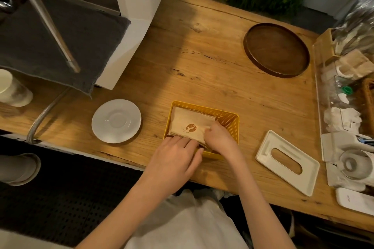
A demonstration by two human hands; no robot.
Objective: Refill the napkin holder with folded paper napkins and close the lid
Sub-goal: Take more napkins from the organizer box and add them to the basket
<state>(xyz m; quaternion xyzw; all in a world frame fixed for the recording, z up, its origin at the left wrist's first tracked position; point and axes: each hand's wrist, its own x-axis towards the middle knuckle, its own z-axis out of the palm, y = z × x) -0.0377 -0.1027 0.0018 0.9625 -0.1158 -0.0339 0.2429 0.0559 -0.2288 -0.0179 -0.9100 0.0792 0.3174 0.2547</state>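
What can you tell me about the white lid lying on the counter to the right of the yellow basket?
The lid is a white rectangular plate with rounded corners, seemingly smooth plastic. A long oval slot through its middle shows the wood underneath. It lies flat on the wooden counter, turned at an angle, apart from the yellow basket. Nothing else touches it.

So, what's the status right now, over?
Left hand presses napkins, right hand pinches them. Napkins in yellow holder. Lid off, on table beside it. Nothing blocking.
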